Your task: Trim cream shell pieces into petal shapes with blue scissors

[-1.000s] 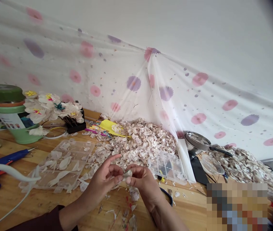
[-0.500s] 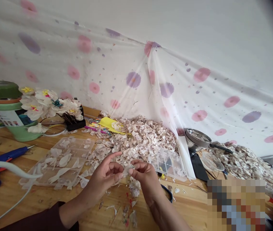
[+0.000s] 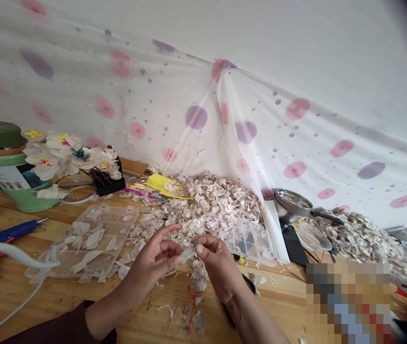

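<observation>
Between my two hands is a small, pale, translucent petal-like piece [image 3: 188, 254], held above the wooden table. My left hand [image 3: 158, 260] pinches its left edge between thumb and fingertips, with the index finger raised away. My right hand [image 3: 213, 258] grips the other edge, its thumb pressed against the curled fingers. A small greenish spot shows by the right thumb; I cannot tell what it is. Just behind my hands spreads a large heap of dried whitish petals [image 3: 221, 196]. Scraps of petal [image 3: 198, 322] lie on the table below them.
At left lie a clear compartment tray [image 3: 81, 258] with petals and a blue glue gun [image 3: 10, 234]. White artificial flowers [image 3: 67, 153] stand beside a green bucket [image 3: 33, 193]. To the right are another clear organizer [image 3: 257, 246], a black phone [image 3: 294, 246] and a metal pan [image 3: 293, 203].
My hands have drawn slightly apart, so more of the pale piece shows between them. My right thumb and fingers have shifted on it. The whole view has moved a little.
</observation>
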The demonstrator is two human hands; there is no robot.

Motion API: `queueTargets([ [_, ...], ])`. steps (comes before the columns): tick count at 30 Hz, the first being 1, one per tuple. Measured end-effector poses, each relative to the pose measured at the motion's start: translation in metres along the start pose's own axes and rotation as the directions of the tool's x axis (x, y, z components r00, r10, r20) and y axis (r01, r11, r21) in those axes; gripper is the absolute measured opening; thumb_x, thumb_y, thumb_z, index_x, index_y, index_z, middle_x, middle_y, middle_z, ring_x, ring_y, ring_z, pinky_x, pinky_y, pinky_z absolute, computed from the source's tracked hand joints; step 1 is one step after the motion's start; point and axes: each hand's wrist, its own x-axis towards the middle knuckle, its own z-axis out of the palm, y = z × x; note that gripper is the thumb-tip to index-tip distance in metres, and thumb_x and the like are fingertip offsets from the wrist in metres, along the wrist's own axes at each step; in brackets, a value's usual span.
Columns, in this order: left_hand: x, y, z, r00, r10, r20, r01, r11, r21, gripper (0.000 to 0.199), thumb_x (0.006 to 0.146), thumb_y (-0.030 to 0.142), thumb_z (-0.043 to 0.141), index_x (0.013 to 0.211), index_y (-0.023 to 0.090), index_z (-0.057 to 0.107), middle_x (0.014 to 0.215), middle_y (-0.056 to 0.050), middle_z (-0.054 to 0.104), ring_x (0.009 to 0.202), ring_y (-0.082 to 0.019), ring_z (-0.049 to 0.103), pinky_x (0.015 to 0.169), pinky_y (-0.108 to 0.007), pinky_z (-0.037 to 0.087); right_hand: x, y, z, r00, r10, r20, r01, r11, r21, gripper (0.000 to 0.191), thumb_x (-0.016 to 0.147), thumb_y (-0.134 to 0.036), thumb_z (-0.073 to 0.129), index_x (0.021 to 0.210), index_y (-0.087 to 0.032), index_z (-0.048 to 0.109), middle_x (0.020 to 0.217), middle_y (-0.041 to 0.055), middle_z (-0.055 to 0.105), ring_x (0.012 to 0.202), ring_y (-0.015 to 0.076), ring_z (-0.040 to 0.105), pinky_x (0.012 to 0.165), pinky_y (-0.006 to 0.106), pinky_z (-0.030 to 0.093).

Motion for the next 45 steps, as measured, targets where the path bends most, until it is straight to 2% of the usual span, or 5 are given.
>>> queueTargets([
  [4, 0.001, -0.003, -0.001, 1.000, -0.007, 0.011, 0.007, 1.000, 0.012, 0.069, 0.076, 0.035, 0.074, 0.134, 0.026, 0.040, 0.080, 0.002, 0.063, 0.075, -0.016, 0.055, 0.069, -0.029, 0.041, -0.002, 0.001, 0.004, 0.995, 0.063, 0.074, -0.062, 0.998, -0.021, 0.032, 0.048, -0.038, 0.094, 0.065, -0.016, 0.077, 0.072, 0.0017, 0.064, 0.066, 0.0144, 0.055, 0.066, 0.027, 0.040],
  [13, -0.001, -0.002, 0.002, 1.000, -0.008, 0.006, 0.008, 1.000, 0.001, 0.067, 0.074, 0.032, 0.076, 0.133, 0.026, 0.043, 0.077, 0.003, 0.063, 0.068, -0.014, 0.054, 0.063, -0.027, 0.040, 0.000, -0.003, 0.003, 0.997, -0.002, -0.081, 0.002, 1.000, -0.001, 0.025, 0.042, -0.025, 0.095, 0.051, -0.020, 0.073, 0.071, -0.0023, 0.063, 0.065, 0.0117, 0.053, 0.063, 0.024, 0.039],
  [28, 0.006, -0.011, -0.005, 1.000, 0.007, -0.028, -0.006, 1.000, 0.018, 0.067, 0.074, 0.029, 0.076, 0.133, 0.025, 0.044, 0.083, 0.002, 0.064, 0.075, -0.015, 0.056, 0.066, -0.026, 0.042, 0.002, -0.011, 0.000, 0.992, 0.106, -0.072, -0.093, 0.982, 0.167, 0.053, 0.059, -0.071, 0.074, 0.061, -0.018, 0.076, 0.070, 0.0036, 0.070, 0.070, 0.0164, 0.055, 0.074, 0.029, 0.040],
  [39, 0.004, -0.012, -0.004, 1.000, 0.002, -0.001, -0.002, 1.000, 0.021, 0.065, 0.076, 0.030, 0.074, 0.133, 0.025, 0.043, 0.081, 0.001, 0.064, 0.074, -0.015, 0.056, 0.067, -0.028, 0.043, -0.003, -0.006, 0.003, 0.989, 0.128, 0.079, -0.128, 0.992, -0.008, 0.028, 0.051, -0.033, 0.093, 0.067, -0.017, 0.077, 0.062, -0.0002, 0.068, 0.060, 0.0126, 0.055, 0.066, 0.027, 0.042],
  [45, 0.002, -0.010, -0.001, 1.000, -0.014, 0.012, 0.013, 1.000, 0.023, 0.065, 0.076, 0.032, 0.075, 0.132, 0.025, 0.043, 0.078, 0.003, 0.062, 0.068, -0.014, 0.053, 0.064, -0.027, 0.041, -0.001, -0.002, 0.000, 0.998, 0.062, 0.012, -0.061, 0.992, -0.113, 0.023, 0.048, -0.024, 0.092, 0.055, -0.018, 0.071, 0.057, -0.0045, 0.061, 0.055, 0.0096, 0.049, 0.057, 0.023, 0.039],
])
